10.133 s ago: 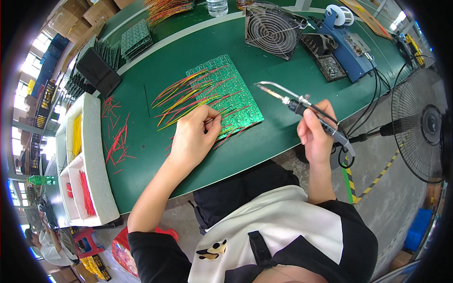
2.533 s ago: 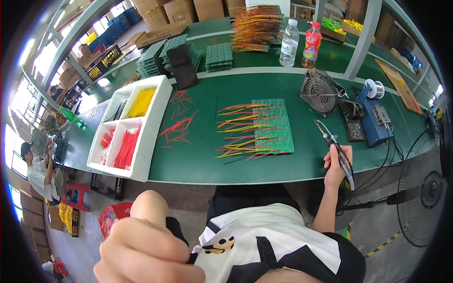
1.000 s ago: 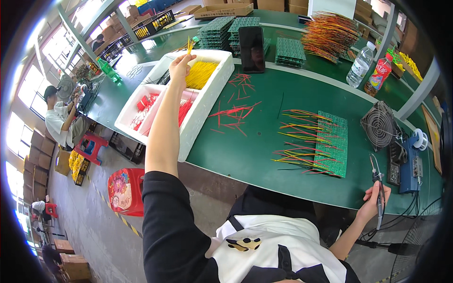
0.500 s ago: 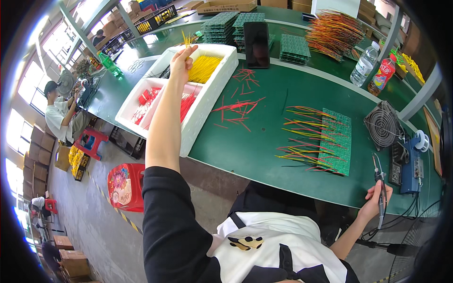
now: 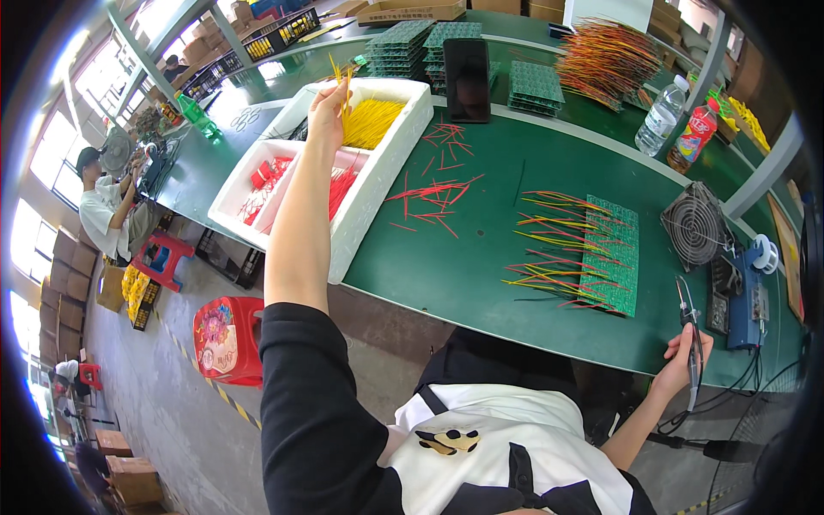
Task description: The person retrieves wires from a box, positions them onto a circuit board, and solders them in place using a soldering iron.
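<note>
My left hand (image 5: 326, 113) is closed around a small bunch of yellow wires (image 5: 337, 69), whose ends stick up above the fingers. It hovers over a white foam box (image 5: 378, 184) with compartments of yellow wires (image 5: 374, 123), red wires (image 5: 340, 190) and black wires, the last partly hidden by my hand. At the table's front right edge, my right hand (image 5: 684, 354) grips a soldering iron (image 5: 688, 319), tip upward. Between my hands lies a green circuit board panel (image 5: 620, 257), with red, yellow and black wires (image 5: 549, 225) spreading leftward from it.
Loose red wire pieces (image 5: 436, 196) lie beside the box. Farther back are a phone (image 5: 466, 81), stacked circuit boards (image 5: 536, 88), a wire heap (image 5: 608, 62) and two bottles (image 5: 663, 116). A fan (image 5: 693, 225) and blue soldering station (image 5: 747, 300) stand right. A co-worker (image 5: 107, 202) sits far left.
My left hand has shifted slightly left, and more of the yellow wires now show beside its fingers. My right hand keeps the soldering iron in nearly the same place.
</note>
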Demonstrator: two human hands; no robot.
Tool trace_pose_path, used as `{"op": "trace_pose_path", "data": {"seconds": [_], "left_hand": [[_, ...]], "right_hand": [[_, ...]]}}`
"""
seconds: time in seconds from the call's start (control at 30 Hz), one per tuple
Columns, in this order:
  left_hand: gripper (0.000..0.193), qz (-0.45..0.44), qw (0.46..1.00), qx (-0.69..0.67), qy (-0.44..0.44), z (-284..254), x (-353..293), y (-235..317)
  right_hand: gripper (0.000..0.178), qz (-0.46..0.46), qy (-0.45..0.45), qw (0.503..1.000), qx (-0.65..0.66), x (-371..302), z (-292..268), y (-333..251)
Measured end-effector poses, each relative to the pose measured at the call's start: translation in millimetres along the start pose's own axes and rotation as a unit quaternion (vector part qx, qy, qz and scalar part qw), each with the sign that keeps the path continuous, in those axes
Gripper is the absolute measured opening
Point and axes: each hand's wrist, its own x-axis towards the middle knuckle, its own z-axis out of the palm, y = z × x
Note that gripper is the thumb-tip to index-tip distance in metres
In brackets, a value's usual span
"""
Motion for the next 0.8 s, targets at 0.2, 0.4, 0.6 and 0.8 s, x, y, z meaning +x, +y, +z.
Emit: {"op": "trace_pose_path", "data": {"seconds": [0.2, 0.4, 0.6, 0.8], "left_hand": [[0.015, 0.036, 0.995, 0.067, 0.059, 16.7, -2.5, 9.9], [0.014, 0.066, 0.997, 0.050, -0.012, 28.9, -9.7, 29.6], [0.018, 0.078, 0.991, 0.019, -0.111, 57.3, -30.1, 48.0], [0.016, 0.169, 0.897, 0.349, -0.213, 146.3, -89.4, -14.0]], "right_hand": [[0.019, 0.007, 0.009, 1.000, 0.011, 1.1, -1.5, 3.0], [0.018, 0.011, 0.018, 1.000, 0.016, -1.7, 4.5, -2.1], [0.016, 0.006, 0.023, 0.999, 0.038, -1.2, 0.2, -3.3], [0.016, 0.045, 0.031, 0.995, 0.087, 1.7, -4.8, -5.4]]}}
